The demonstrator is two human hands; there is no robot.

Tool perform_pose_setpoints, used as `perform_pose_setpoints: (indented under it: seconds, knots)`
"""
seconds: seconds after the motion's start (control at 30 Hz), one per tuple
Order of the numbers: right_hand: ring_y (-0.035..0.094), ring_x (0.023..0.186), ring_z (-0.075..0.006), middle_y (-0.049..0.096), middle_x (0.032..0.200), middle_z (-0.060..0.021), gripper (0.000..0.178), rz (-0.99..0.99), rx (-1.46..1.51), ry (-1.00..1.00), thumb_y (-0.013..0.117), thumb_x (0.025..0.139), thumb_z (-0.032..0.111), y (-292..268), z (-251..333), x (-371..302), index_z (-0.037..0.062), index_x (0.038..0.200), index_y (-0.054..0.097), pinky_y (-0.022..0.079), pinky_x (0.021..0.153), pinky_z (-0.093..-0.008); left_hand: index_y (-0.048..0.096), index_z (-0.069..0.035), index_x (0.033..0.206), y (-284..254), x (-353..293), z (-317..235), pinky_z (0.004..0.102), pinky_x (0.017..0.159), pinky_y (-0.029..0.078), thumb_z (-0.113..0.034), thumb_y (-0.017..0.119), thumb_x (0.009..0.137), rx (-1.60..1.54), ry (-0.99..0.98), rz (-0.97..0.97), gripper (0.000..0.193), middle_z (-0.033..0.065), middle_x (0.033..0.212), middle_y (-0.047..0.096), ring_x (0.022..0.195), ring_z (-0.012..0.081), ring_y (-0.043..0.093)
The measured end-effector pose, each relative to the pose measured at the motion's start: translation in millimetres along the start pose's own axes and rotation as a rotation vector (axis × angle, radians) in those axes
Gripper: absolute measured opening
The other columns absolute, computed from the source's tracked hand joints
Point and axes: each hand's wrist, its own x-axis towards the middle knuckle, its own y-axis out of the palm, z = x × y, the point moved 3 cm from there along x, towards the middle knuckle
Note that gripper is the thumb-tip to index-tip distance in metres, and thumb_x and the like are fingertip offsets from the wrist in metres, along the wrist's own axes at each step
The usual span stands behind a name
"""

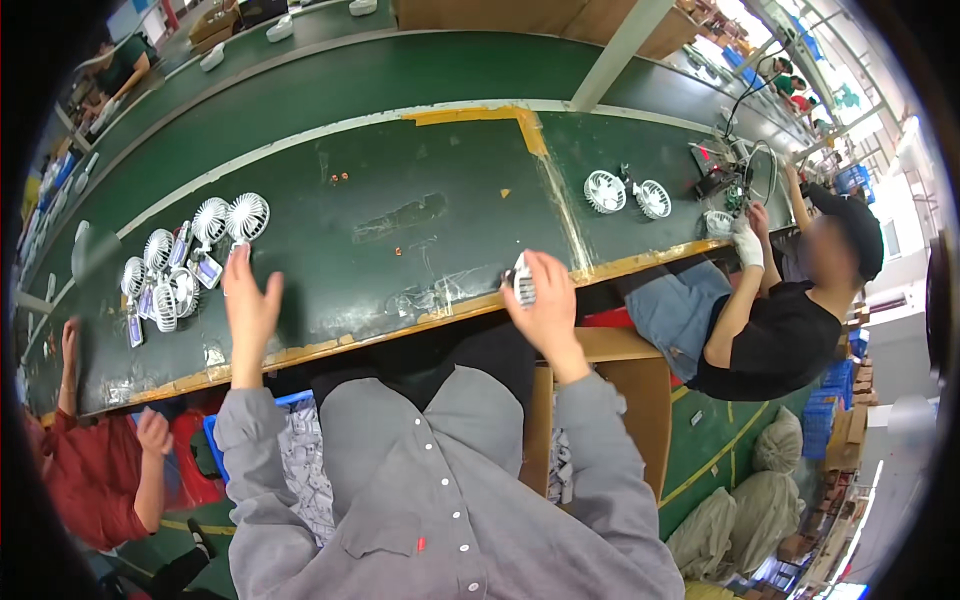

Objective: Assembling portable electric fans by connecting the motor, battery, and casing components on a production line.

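Note:
My right hand [548, 305] is closed around a small white fan [523, 286] with a ribbed grille, just above the table's front edge. Most of that fan is hidden behind my fingers. To the left, my left hand [250, 308] is raised over the table with its thumb apart from its fingers and holds nothing. Its fingertips are close to the lower end of a white handheld fan [248, 216]; whether they touch cannot be told. Beside it lie several more white handheld fans [160, 250] in a loose cluster, some with purple-and-white labels.
The green table [330, 260] has a taped, worn front edge. Two white fans [605, 192] lie to the right, near a gloved co-worker [790, 310] and wired equipment [735, 175]. Another person in red [100, 470] sits left. A blue crate [212, 440] and cardboard box [640, 420] flank my legs.

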Motion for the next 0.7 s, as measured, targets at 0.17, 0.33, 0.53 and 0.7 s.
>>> perform_pose_setpoints:
  seconds: [0.17, 0.33, 0.53, 0.7]
  knots:
    - [0.058, 0.113, -0.0373, 0.062, 0.120, -0.0192, 0.054, -0.011, -0.025, -0.075, 0.075, 0.078, 0.017, 10.1, -46.4, 39.7, 0.0000, 0.125, 0.056, 0.048, 0.097, -0.0429, 0.046, -0.001, 0.138, 17.1, -21.0, 51.2, 0.0477, 0.105, 0.040, -0.021, 0.065, 0.090, 0.247, -0.099, 0.049, 0.056, 0.0228, 0.135, 0.051, 0.126, 0.0405, 0.046]
    - [0.067, 0.094, -0.0312, 0.069, 0.104, -0.0202, 0.034, -0.217, 0.292, 0.378, 0.064, 0.091, 0.017, 19.2, -106.5, 47.2, -0.0037, 0.118, 0.060, 0.052, 0.085, -0.0377, 0.059, -0.002, 0.121, 4.9, -26.5, -26.2, 0.0455, 0.096, 0.042, -0.031, 0.073, 0.082, 0.168, 0.031, 0.120, 0.050, 0.0159, 0.115, 0.060, 0.110, 0.0343, 0.056]
    - [0.065, 0.088, -0.0144, 0.070, 0.096, -0.0107, 0.026, -0.209, 0.757, 0.855, 0.055, 0.099, 0.015, 38.2, -155.8, 25.7, -0.0068, 0.110, 0.064, 0.052, 0.077, -0.0282, 0.058, -0.007, 0.126, -2.4, -24.2, -65.9, 0.0454, 0.102, 0.042, -0.005, 0.068, 0.073, -0.078, 0.295, 0.160, 0.054, 0.0136, 0.130, 0.055, 0.123, 0.0344, 0.051]
    - [0.066, 0.077, -0.0175, 0.067, 0.111, -0.0149, 0.035, 0.062, 1.658, 1.087, 0.049, 0.100, 0.021, 28.1, -156.6, 19.5, -0.0015, 0.126, 0.057, 0.056, 0.064, -0.0263, 0.043, -0.014, 0.146, 12.2, 14.4, -74.4, 0.0524, 0.117, 0.025, -0.010, 0.068, 0.068, 0.014, 0.296, 0.277, 0.082, 0.0152, 0.153, 0.035, 0.144, 0.0370, 0.029]
